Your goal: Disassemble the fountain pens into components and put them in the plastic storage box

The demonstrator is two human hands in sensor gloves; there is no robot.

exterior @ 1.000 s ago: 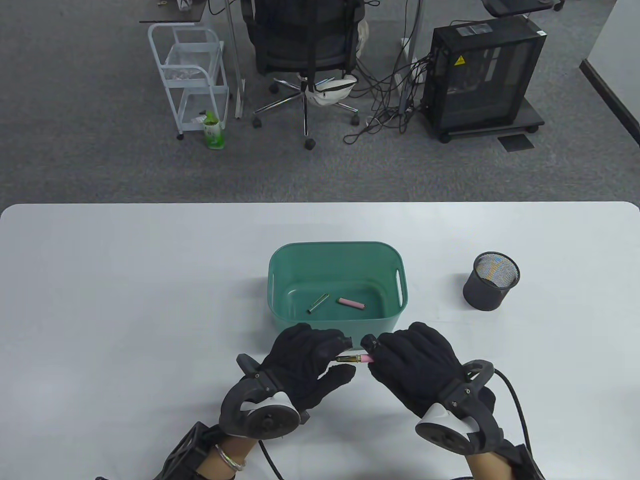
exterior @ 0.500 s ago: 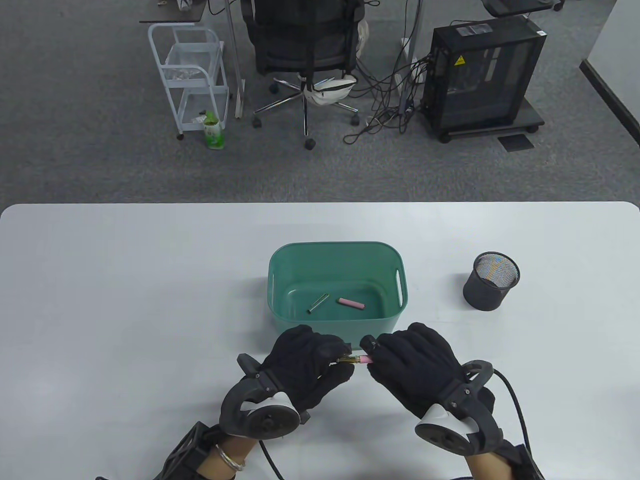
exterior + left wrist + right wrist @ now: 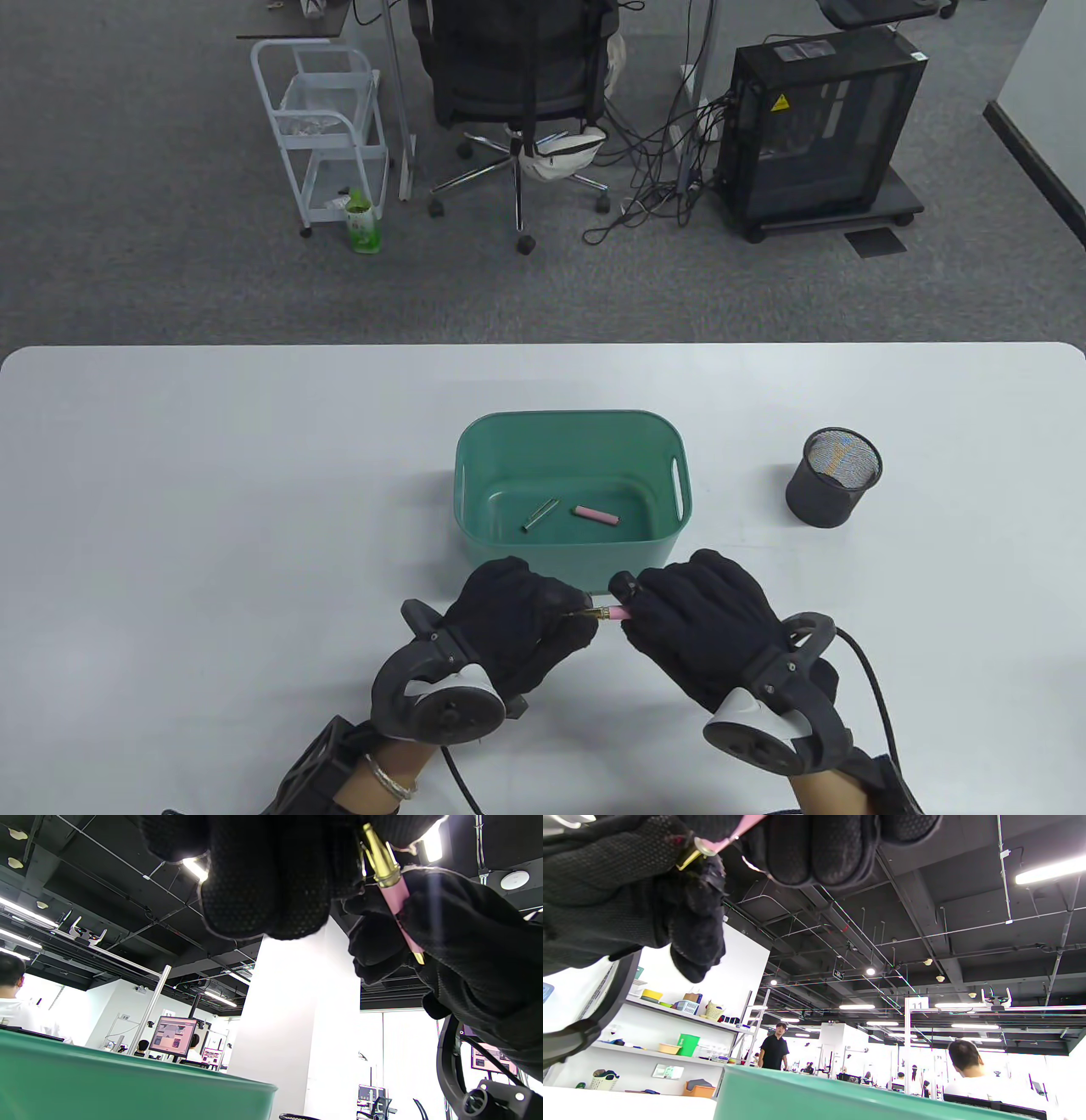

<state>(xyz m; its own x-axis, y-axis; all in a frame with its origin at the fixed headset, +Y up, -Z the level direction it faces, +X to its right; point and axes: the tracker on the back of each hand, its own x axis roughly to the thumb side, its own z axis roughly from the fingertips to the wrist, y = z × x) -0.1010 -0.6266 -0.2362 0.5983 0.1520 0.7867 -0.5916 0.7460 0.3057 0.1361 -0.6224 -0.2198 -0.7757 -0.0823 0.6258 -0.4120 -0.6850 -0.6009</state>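
Even, bright overhead light on the counter (image 3: 212, 475), soft shadows only. Both wrist views bend wide, ceiling strip lights (image 3: 1050, 870) flaring, near fingers (image 3: 263, 878) blurred.

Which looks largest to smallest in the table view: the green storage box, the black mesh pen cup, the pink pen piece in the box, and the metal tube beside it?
1. Green storage box
2. Black mesh pen cup
3 and 4. Pink pen piece and metal tube: they look about alike in length, too close to rank.
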